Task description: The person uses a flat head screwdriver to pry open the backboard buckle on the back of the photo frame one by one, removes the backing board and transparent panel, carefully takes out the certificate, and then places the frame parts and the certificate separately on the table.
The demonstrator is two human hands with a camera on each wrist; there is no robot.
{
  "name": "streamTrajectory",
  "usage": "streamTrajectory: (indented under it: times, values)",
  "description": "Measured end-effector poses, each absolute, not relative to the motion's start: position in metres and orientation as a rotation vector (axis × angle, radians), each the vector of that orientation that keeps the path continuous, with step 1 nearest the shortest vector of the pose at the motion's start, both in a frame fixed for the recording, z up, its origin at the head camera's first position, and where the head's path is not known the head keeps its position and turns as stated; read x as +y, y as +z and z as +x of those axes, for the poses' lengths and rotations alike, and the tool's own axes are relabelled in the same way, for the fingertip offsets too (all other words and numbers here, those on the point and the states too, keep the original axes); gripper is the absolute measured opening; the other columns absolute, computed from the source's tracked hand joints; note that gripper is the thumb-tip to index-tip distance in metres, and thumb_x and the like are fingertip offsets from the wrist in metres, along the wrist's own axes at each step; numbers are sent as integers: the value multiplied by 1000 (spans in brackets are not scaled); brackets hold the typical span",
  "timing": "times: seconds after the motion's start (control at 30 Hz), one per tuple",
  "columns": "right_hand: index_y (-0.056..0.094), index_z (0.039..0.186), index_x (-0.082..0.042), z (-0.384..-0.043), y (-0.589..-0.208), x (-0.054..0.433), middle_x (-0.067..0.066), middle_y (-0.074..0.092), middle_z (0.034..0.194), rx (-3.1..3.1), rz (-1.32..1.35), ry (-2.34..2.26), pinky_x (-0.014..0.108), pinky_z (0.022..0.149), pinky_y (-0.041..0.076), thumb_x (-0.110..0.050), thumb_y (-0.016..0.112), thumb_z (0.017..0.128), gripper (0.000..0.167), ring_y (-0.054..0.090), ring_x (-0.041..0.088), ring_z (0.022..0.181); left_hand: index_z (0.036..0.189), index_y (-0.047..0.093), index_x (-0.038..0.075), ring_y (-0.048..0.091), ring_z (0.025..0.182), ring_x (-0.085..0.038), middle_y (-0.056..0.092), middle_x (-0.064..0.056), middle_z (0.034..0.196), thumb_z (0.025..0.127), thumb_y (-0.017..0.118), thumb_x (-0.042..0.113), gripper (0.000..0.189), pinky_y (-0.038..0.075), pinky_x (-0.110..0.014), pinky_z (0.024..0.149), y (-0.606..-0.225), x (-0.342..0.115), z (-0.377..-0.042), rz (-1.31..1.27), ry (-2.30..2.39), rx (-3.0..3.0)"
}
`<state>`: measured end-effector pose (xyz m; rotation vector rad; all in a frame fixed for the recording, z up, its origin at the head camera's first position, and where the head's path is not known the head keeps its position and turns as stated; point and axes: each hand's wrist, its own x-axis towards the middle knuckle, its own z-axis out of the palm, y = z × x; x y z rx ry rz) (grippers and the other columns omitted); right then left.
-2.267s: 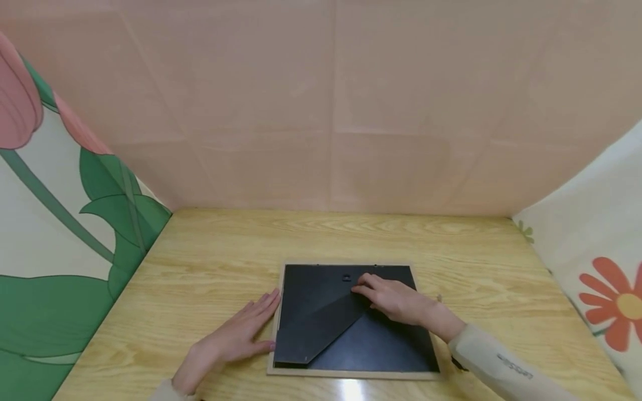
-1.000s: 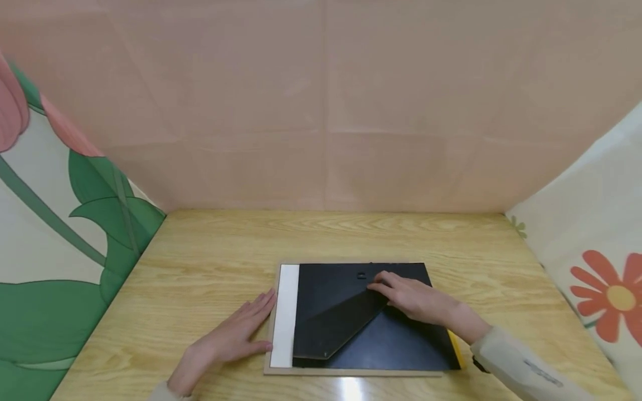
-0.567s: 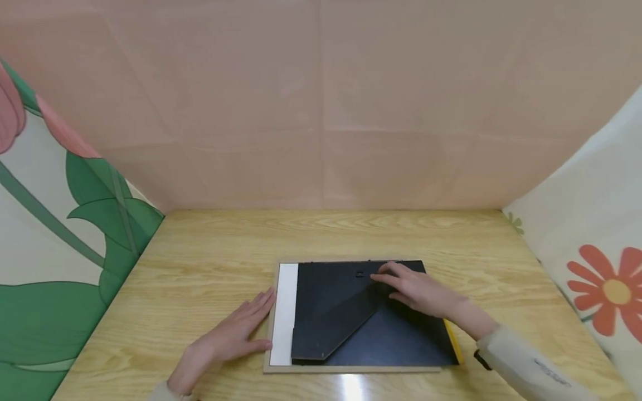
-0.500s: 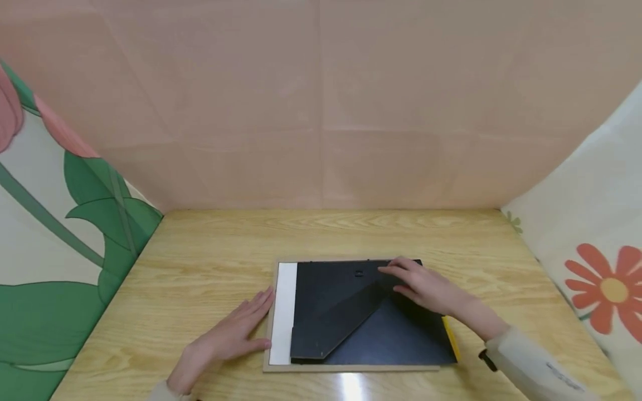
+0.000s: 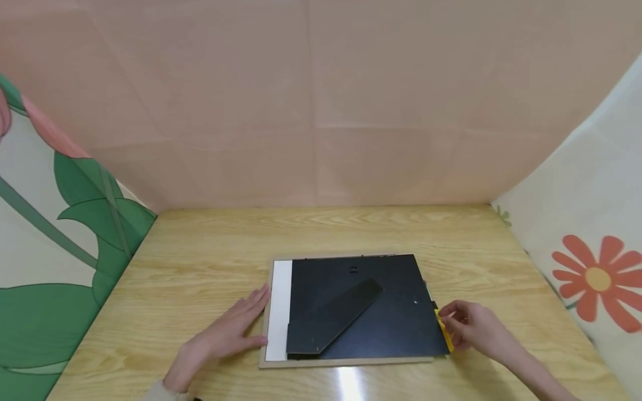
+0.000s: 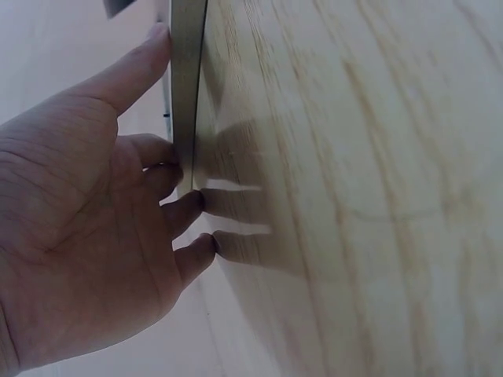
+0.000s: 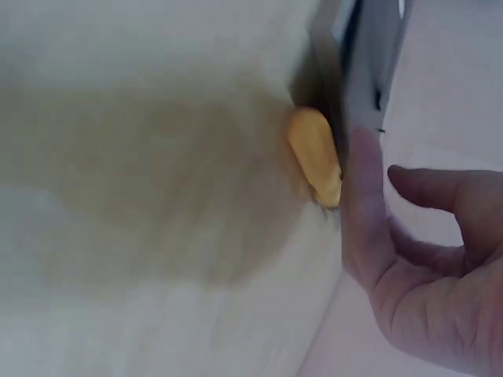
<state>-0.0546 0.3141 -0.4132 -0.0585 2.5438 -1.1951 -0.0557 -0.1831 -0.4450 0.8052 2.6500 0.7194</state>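
A picture frame with a light wooden rim (image 5: 346, 364) lies face down on the table. Its black backing board (image 5: 401, 328), with a fold-out stand leg (image 5: 341, 320), sits shifted right and overhangs the right rim. A white strip (image 5: 279, 312) shows at the left. My left hand (image 5: 225, 331) rests with extended fingers against the frame's left edge; the left wrist view has its fingertips (image 6: 206, 245) at the rim and tabletop. My right hand (image 5: 476, 328), fingers bent, is beside a yellow handle-like piece (image 7: 314, 153) at the board's right edge. I see nothing gripped; contact is unclear.
The wood-grain table (image 5: 225, 239) runs back to a plain pinkish cloth wall (image 5: 241, 111). Flower-printed cloths stand at the left (image 5: 30, 250) and right (image 5: 602, 184). A small dark bit (image 5: 434, 305) shows beside the board's right edge.
The backing board slid right under my right hand, baring the white strip and yellow piece. My right hand then left the stand leg and moved right and nearer. My left hand stayed at the frame.
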Motion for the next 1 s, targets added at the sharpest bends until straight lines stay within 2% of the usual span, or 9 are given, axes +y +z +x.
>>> streamTrajectory:
  times: [0.13,0.27,0.5,0.63,0.73,0.9,1.0]
  values:
    - [62,102,8,-41,-421,309,4,60,71,2652,15,-1130,29,45,52,1,62,90,14,58,18,52,153,16,2,13,144,-37,8,-14,159,91,61,46,88,14,-55,113,-445,-185,-56,805,732,2658]
    - [62,108,11,-34,-422,304,4,59,73,2674,11,-1127,28,45,52,1,61,90,21,57,16,51,153,17,1,14,143,-37,8,-15,159,91,62,45,88,15,-55,112,-446,-185,-56,819,733,2666]
    - [58,120,13,-30,-420,295,4,59,80,2590,207,-973,29,51,54,-2,61,91,32,58,17,62,153,16,4,14,144,-36,7,-12,160,91,61,47,88,14,-54,113,-448,-183,-56,802,734,2654]
    - [56,122,13,-27,-421,294,6,61,86,2583,214,-987,29,52,54,-4,63,91,37,61,17,68,154,15,5,13,144,-35,7,-11,160,91,61,48,89,14,-54,113,-448,-183,-56,779,734,2648]
    - [53,124,15,-23,-423,295,9,61,89,2569,182,-1097,30,53,55,-3,64,90,40,63,19,70,154,15,4,13,144,-35,7,-12,160,91,61,47,89,14,-54,113,-449,-184,-56,785,724,2656]
    - [44,125,24,-14,-431,302,12,57,89,2441,108,-1454,33,58,57,4,56,93,40,63,20,65,153,16,3,14,144,-36,8,-13,159,91,61,47,88,15,-54,113,-449,-184,-56,803,723,2666]
    - [39,125,27,-12,-436,306,13,58,89,2333,119,-1603,36,61,58,3,53,95,41,65,20,66,153,16,3,14,144,-36,8,-13,159,91,61,46,88,14,-54,113,-449,-184,-55,805,729,2664]
